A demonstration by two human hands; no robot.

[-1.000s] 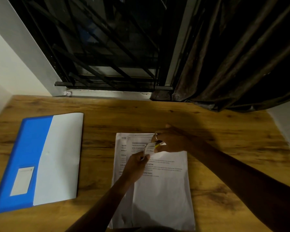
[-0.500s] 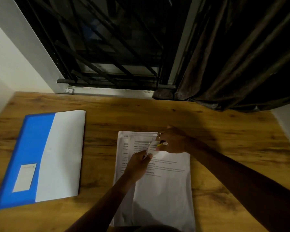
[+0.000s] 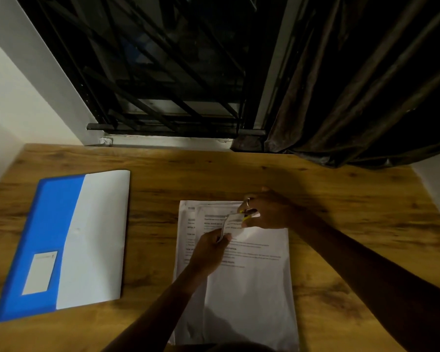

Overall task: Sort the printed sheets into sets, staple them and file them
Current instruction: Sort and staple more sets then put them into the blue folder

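Centre frame: left hand (image 3: pixel 208 250) pinched a curled corner up off the printed sheets (image 3: pixel 249 288), presenting it to what looked like a small stapler (image 3: pixel 247 215) gripped in the right hand (image 3: pixel 268 212); blue folder (image 3: pixel 59 245) lay left, ready for filing

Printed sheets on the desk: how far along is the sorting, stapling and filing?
Done: the printed sheets lie gathered in one pile. In hand: the left hand pinches up a curled top corner while the right hand holds a small yellow item at it, probably a stapler, too small to confirm. Remaining: filing; the blue folder lies closed, apart from the pile.
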